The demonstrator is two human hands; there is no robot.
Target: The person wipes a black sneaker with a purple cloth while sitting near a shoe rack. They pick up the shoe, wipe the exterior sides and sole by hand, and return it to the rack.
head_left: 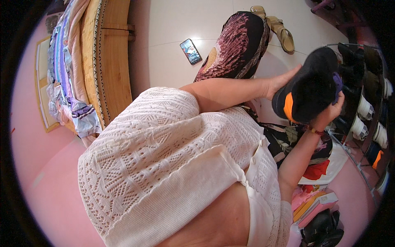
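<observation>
Up at the right, beside a shoe rack, I hold a black shoe point(312, 88) with a rounded end and a bright orange patch. My left hand point(284, 81) grips its left side, and the fingers go out of sight behind it. From the lower right my right hand point(331, 111), with a beaded bracelet at the wrist, is closed on its edge. A dark purple piece point(337, 84) shows at that edge by the right fingertips; I cannot tell whether it is part of the shoe.
The rack point(356, 158) at the right carries several shoes, one with a similar orange patch. Tan sandals point(282, 35) and a lit phone point(191, 52) lie on the tiled floor. A wooden bed point(115, 61) stands left. Boxes point(317, 206) and a black bag point(323, 228) lie lower right.
</observation>
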